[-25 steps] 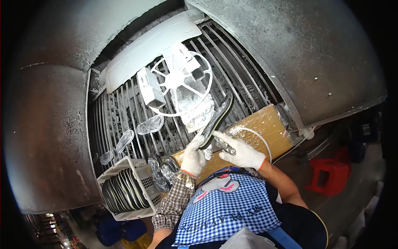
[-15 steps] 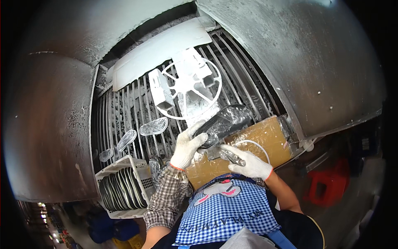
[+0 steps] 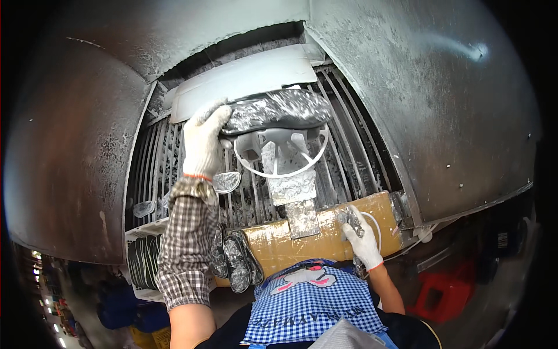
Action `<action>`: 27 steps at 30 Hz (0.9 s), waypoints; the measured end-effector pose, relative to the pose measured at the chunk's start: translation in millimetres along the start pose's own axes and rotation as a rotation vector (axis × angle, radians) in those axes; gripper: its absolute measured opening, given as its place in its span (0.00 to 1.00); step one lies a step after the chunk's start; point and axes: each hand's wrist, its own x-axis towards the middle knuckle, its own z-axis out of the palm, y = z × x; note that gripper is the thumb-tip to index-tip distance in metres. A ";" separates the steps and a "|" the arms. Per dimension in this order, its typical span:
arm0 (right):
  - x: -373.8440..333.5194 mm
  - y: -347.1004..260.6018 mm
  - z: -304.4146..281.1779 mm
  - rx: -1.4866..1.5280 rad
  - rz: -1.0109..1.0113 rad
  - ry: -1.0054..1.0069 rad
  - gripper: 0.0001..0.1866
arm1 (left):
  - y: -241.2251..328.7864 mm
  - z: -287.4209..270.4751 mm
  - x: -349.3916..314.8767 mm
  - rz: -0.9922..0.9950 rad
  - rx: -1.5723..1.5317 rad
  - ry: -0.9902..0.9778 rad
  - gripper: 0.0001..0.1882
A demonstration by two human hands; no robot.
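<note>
My left hand point(image 3: 201, 139), in a white glove, grips one end of a dark shoe point(image 3: 278, 110) wrapped in shiny clear film. The shoe lies lengthwise over the far part of a white spoked wheel point(image 3: 277, 174), hiding some of it; whether the two touch I cannot tell. Lower right, my gloved right hand point(image 3: 365, 247) is closed around a small metal spray gun point(image 3: 352, 222), and a white hose point(image 3: 378, 224) curves beside it. The gun is at the brown-wrapped front ledge point(image 3: 325, 224), well apart from the shoe.
Dark metal slats point(image 3: 343, 134) lie under the wheel, with metal walls either side and a pale board point(image 3: 250, 72) behind. Film-wrapped oval pieces point(image 3: 228, 182) rest left. Nearer stand wrapped dark shoes point(image 3: 240, 262) and a white crate point(image 3: 136, 234) of dark soles. A red stool point(image 3: 444, 294) stands right.
My left hand has carried the shoe forward from the front ledge to above the wheel. My right hand, with the spray gun, has drawn away to the right.
</note>
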 end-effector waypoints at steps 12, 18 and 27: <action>0.5 12.5 3.3 -0.027 0.024 -0.026 0.35 | -36.5 -1.4 52.7 -0.053 -0.069 -0.022 0.17; 0.5 5.9 4.4 -0.002 0.039 -0.022 0.35 | -36.6 -3.1 55.9 0.005 0.158 0.040 0.20; 3.2 5.5 4.9 -0.047 0.010 -0.017 0.36 | -52.2 -11.9 55.6 -0.058 0.361 0.116 0.12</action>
